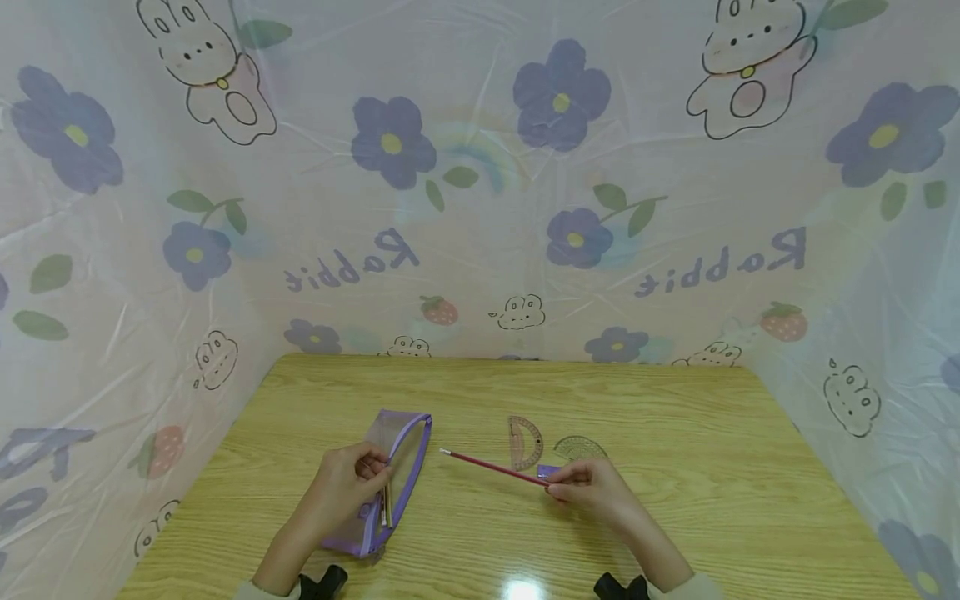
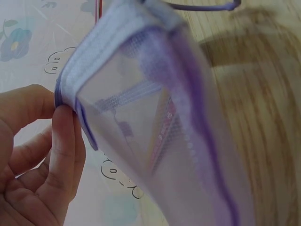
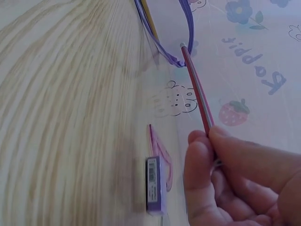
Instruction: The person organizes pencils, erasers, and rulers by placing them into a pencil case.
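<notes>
A sheer mesh pencil case [image 1: 378,429] with purple zipper edging stands unzipped on the left of the table. My left hand [image 1: 348,483] pinches its rim between thumb and fingers. Through the mesh [image 2: 136,155] in the left wrist view, a few pencils [image 2: 164,122] show inside. My right hand [image 1: 592,490] pinches a red pencil [image 1: 487,464] near one end. Its pale-tipped end points left toward the case's opening, and it is held above the table. Just behind the right fingers lies a purple box-shaped block [image 1: 548,471], which shows a barcode label [image 3: 152,179] in the right wrist view.
A pink protractor [image 1: 527,443] and a clear protractor [image 1: 581,447] lie on the wood-grain table [image 1: 675,417] beyond the right hand. A printed plastic sheet [image 1: 480,208] with rabbits and flowers hangs around the back and sides.
</notes>
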Tool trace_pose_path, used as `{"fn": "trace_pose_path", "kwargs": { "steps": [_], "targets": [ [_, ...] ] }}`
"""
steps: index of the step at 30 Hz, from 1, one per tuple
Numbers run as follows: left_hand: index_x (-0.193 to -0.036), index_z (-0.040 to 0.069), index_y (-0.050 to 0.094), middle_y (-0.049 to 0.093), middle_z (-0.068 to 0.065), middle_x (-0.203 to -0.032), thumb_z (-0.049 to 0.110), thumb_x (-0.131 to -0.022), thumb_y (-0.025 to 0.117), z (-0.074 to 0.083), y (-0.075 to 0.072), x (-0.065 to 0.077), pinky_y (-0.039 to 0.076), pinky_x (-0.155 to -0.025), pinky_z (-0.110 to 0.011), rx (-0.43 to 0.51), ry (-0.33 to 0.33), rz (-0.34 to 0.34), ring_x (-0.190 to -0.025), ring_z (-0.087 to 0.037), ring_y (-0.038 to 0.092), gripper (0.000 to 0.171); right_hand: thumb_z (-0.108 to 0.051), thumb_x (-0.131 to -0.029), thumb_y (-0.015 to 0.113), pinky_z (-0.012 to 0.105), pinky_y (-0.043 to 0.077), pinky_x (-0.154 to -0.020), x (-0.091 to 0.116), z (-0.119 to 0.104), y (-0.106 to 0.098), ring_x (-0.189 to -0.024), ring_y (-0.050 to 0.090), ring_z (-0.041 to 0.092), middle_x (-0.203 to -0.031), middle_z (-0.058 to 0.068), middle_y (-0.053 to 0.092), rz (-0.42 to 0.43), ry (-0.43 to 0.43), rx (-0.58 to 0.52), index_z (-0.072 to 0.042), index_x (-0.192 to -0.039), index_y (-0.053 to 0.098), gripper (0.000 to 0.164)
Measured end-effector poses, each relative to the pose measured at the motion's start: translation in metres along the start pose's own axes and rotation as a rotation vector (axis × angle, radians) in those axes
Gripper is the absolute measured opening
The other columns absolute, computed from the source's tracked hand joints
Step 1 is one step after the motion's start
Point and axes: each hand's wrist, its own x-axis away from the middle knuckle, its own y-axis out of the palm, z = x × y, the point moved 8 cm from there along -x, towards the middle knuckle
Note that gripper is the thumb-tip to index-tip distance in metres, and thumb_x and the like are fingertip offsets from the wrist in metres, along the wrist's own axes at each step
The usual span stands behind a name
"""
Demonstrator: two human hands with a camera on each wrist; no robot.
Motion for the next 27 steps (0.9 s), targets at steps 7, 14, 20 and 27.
{"fn": "trace_pose_path", "kwargs": {
  "steps": [7, 14, 20, 27],
  "targets": [
    [-0.092, -0.003, 0.069, 0.064, 0.001, -0.076, -0.004, -0.085, 0.074, 0.001, 0.000, 0.001, 0.056, -0.059, -0.020, 0.001, 0.014, 0.008, -0.066, -0.007, 0.062, 0.009, 0.005, -0.090, 0.069, 0.030, 0.060, -0.074, -0.007, -0.006, 0.009, -0.083, 0.071, 0.027, -0.106, 0.029, 0.068, 0.018, -0.016, -0.016, 0.018, -0.100, 0.068, 0.017],
    [-0.092, -0.004, 0.069, 0.064, 0.002, -0.076, -0.004, -0.085, 0.075, 0.002, -0.001, 0.001, 0.056, -0.059, -0.020, -0.002, 0.001, 0.013, -0.066, -0.007, 0.062, 0.009, 0.007, -0.090, 0.068, 0.031, 0.060, -0.069, -0.014, -0.010, 0.018, -0.078, 0.071, 0.024, -0.094, 0.029, 0.070, 0.027, -0.026, -0.029, 0.021, -0.102, 0.066, 0.019],
    [-0.092, -0.004, 0.069, 0.064, 0.001, -0.076, -0.004, -0.086, 0.074, 0.002, 0.000, 0.001, 0.056, -0.058, -0.020, 0.001, -0.009, 0.012, -0.066, -0.007, 0.062, 0.008, 0.004, -0.090, 0.070, 0.039, 0.061, -0.071, -0.021, -0.005, 0.025, -0.080, 0.071, 0.031, -0.091, 0.025, 0.071, 0.033, -0.009, -0.037, 0.019, -0.102, 0.068, 0.019],
    [-0.093, -0.004, 0.069, 0.064, 0.002, -0.076, -0.005, -0.085, 0.074, 0.002, 0.001, 0.000, 0.056, -0.058, -0.020, -0.005, 0.008, 0.010, -0.066, -0.007, 0.062, 0.009, 0.005, -0.090, 0.070, 0.038, 0.061, -0.071, -0.026, -0.004, 0.030, -0.078, 0.071, 0.026, -0.092, 0.025, 0.071, 0.034, -0.013, -0.073, 0.020, -0.104, 0.066, 0.021]
  ]
}}
